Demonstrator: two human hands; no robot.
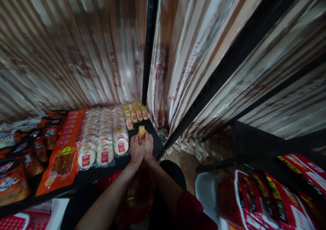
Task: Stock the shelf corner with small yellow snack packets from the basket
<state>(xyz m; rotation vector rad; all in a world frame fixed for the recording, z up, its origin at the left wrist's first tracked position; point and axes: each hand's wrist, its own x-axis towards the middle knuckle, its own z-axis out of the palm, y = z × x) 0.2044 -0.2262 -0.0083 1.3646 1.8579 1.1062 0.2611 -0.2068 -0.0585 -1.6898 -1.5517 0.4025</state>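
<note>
My left hand (137,148) and my right hand (148,145) are side by side at the right end of the black shelf (134,133). Between their fingertips they pinch a small yellow wrapped snack (142,131) with a red and orange label. Just beyond, rows of similar yellow wrapped snacks (133,116) are lined up in the shelf's back corner. To the left of my hands lie columns of round white cakes (121,145) in clear wrappers with red labels. The undersides of my fingers are hidden.
Orange snack packs (61,155) and dark orange bags (33,148) fill the shelf's left part. A black metal post (150,46) rises at the back corner before striped curtains (76,46). Red packages (277,196) sit in a basket at lower right, near a white stool (206,192).
</note>
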